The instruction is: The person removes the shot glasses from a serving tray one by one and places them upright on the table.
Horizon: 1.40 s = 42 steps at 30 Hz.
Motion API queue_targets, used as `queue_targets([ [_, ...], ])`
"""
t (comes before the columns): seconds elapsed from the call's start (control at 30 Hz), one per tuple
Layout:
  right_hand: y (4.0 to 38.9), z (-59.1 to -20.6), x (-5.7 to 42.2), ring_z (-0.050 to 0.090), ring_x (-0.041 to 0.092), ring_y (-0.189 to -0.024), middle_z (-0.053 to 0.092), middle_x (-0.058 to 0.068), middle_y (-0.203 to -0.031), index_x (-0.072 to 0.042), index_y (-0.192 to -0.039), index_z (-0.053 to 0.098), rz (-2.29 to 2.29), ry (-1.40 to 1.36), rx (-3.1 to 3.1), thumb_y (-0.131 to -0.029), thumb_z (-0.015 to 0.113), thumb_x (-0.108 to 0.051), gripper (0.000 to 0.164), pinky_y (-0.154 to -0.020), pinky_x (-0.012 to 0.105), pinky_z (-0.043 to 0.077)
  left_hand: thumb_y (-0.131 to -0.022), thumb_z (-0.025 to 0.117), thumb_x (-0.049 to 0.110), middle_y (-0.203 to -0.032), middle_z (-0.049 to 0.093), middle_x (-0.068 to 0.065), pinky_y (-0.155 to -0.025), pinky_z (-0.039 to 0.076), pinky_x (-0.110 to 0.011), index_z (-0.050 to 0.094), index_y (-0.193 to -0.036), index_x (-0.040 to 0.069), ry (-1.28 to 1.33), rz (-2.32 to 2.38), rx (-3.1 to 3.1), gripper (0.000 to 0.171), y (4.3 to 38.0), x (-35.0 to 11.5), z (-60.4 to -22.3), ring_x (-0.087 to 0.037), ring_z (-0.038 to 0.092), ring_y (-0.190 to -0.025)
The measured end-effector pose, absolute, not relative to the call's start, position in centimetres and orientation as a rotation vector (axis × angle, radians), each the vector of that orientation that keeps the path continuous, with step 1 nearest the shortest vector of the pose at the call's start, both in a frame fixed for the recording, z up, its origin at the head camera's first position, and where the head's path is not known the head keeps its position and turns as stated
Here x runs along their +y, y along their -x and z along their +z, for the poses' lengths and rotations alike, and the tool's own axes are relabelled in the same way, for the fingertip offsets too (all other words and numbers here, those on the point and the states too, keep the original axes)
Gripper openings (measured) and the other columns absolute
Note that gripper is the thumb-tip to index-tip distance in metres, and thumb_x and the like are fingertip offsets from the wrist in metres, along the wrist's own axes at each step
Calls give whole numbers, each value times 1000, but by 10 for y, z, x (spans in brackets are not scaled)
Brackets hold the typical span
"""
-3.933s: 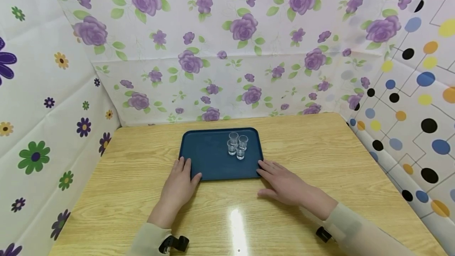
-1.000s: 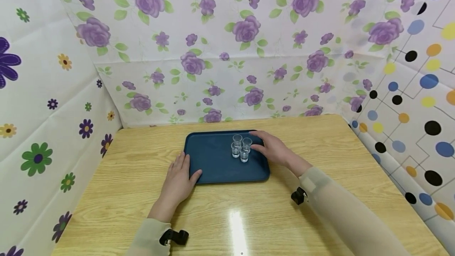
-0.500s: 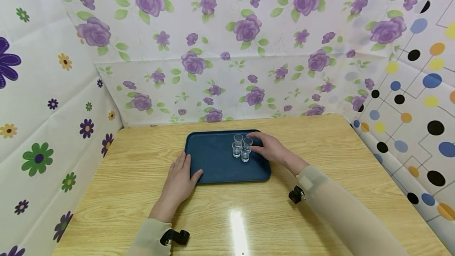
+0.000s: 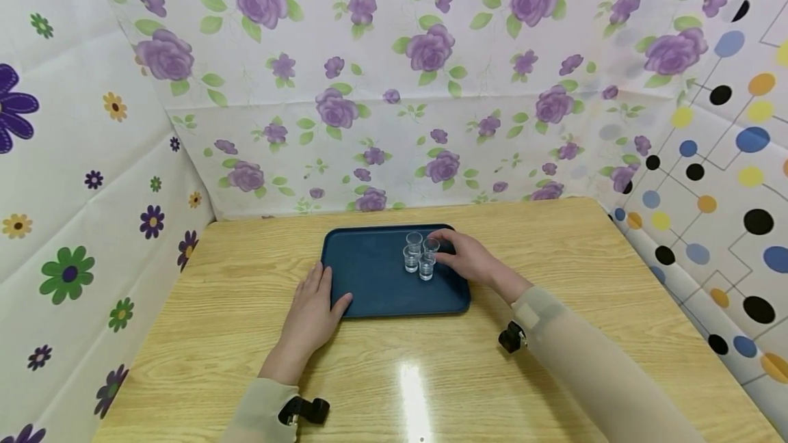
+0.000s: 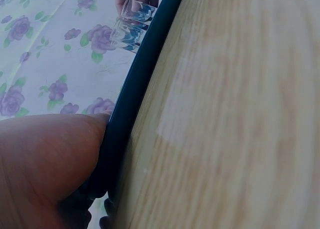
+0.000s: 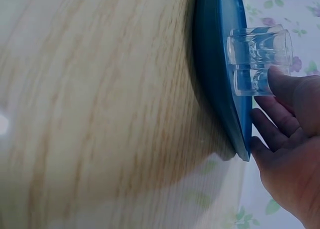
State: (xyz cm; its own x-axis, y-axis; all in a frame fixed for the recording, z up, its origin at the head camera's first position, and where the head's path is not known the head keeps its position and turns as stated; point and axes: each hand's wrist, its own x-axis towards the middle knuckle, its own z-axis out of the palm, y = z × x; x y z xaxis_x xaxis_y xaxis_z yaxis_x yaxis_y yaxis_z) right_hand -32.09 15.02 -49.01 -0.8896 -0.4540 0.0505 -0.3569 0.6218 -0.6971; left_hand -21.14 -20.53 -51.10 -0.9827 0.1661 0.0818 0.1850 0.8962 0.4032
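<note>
A dark blue tray (image 4: 369,286) lies on the wooden table, with several clear shot glasses standing close together on its right half. My left hand (image 4: 310,310) rests on the tray's front left corner, fingers along the left rim and thumb at the front edge. My right hand (image 4: 470,258) reaches over the right rim and holds the rightmost shot glass (image 4: 431,246) between thumb and fingers. In the right wrist view, the thumb lies on a shot glass (image 6: 257,81) while the other fingers are behind it. The front glass (image 4: 426,269) stands just beside that one.
The wooden table (image 4: 246,258) reaches up to a rose-patterned cloth (image 4: 345,74) at the back. Patterned cloths also hang at the left and right sides. A small black camera is strapped to each wrist.
My right hand has left the tray's front right corner, gone up to the glasses and closed its thumb and fingers around the rightmost one. My left hand has stayed on the tray.
</note>
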Motion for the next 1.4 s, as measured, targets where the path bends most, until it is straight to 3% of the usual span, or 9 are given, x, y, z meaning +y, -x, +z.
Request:
queue_targets([
  [0.4, 320, -491, 148, 59, 34, -143, 69, 10, -144, -10, -147, 65, -1154, 656, 2709, -112, 71, -21, 37, -117, 53, 50, -115, 63, 37, -177, 21, -34, -133, 19, -65, 33, -168, -12, 295, -664, -2964, 78, 210, -206, -514, -49, 20, -165],
  [0.7, 322, -486, 151, 65, 29, -130, 70, 7, -138, -14, -140, 68, -1210, 622, 2754, -112, 71, -24, 30, -109, 50, 56, -115, 64, 38, -178, 19, -33, -133, 16, -64, 31, -169, -10, 286, -649, -2993, 79, 211, -205, -511, -48, 18, -166],
  [1.4, 318, -474, 189, 69, 31, -126, 70, 11, -135, -8, -143, 66, -1249, 515, 2840, -112, 71, -22, 34, -105, 51, 58, -115, 64, 38, -178, 18, -33, -133, 16, -64, 30, -169, -10, 275, -656, -2998, 80, 211, -206, -512, -48, 18, -166],
])
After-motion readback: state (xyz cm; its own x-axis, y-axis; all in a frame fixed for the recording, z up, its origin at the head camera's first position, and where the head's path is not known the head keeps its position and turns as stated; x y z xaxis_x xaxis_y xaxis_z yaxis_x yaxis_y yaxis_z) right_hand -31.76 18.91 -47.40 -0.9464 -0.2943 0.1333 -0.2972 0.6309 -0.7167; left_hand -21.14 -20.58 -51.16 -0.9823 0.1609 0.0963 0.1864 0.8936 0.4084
